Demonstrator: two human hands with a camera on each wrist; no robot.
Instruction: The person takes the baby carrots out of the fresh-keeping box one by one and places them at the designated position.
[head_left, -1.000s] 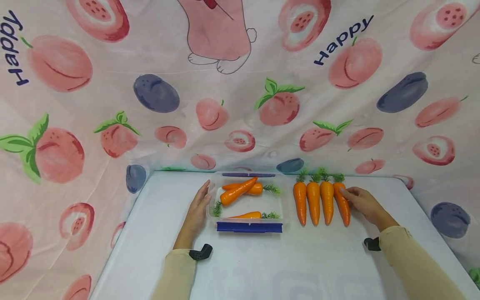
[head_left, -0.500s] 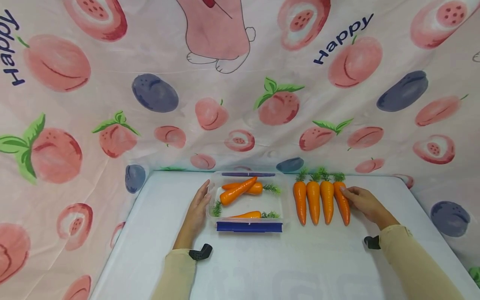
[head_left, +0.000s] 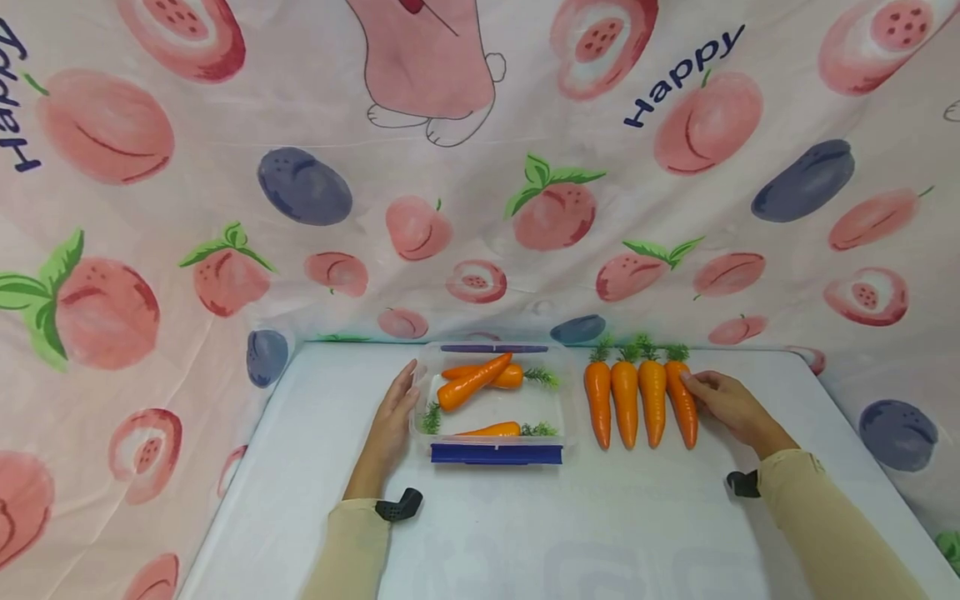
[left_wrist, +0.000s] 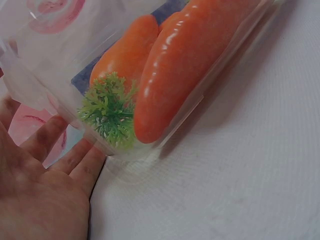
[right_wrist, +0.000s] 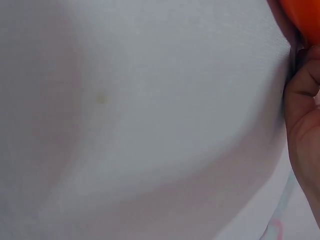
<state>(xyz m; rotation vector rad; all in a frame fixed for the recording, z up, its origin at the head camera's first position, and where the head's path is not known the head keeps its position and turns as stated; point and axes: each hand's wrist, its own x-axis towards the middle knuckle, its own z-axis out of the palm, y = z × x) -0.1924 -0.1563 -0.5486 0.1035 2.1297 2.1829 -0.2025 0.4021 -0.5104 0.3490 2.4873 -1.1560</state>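
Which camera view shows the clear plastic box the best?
The head view: it shows the whole clear plastic box, with three carrots inside and the left hand at its side. The left wrist view shows only part of it, close up; the right wrist view shows none of it.

Smooth glossy carrots (head_left: pixel 652 404), clear plastic box (head_left: pixel 568 400), creased cloth backdrop (head_left: pixel 480 171), matt tabletop (head_left: pixel 600 517)
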